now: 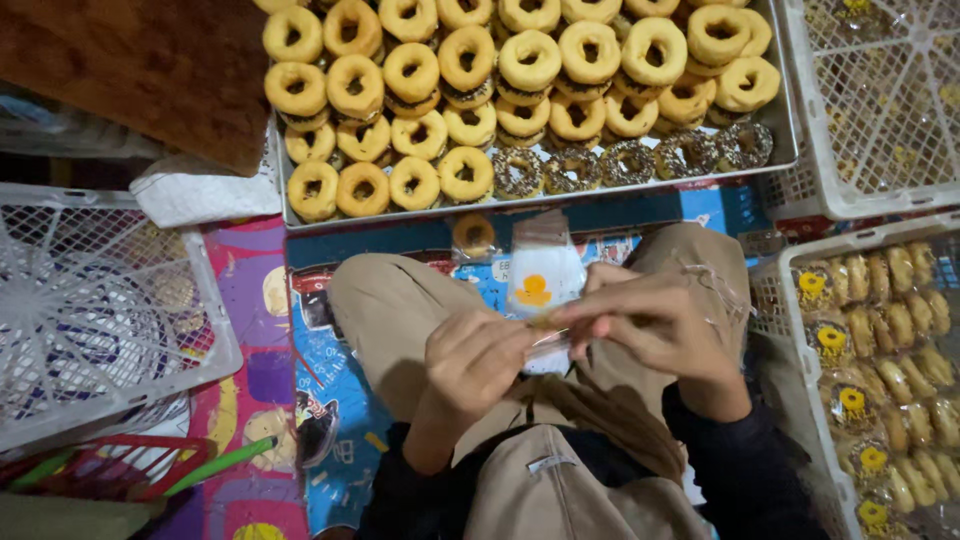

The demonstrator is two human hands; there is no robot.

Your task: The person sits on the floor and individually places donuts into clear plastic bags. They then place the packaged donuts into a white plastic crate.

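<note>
Knees in tan trousers (400, 310) are folded nearest the camera, on a colourful mat (250, 380); beyond them a metal tray (785, 120) is heaped with ring doughnuts (520, 70). Above the lap a small clear plastic bag (540, 285) is held upright, long axis pointing toward the tray. Its lower edge is pinched by left hand (470, 365) and right hand (650, 325), fingers (590, 312) closed on it. Thin, limp, slippery film is judged light; the edges are best gripped.

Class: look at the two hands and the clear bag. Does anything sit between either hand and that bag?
Nothing visible does. The left hand and right hand both already grip the bag at its lower edge, above the lap.
</note>
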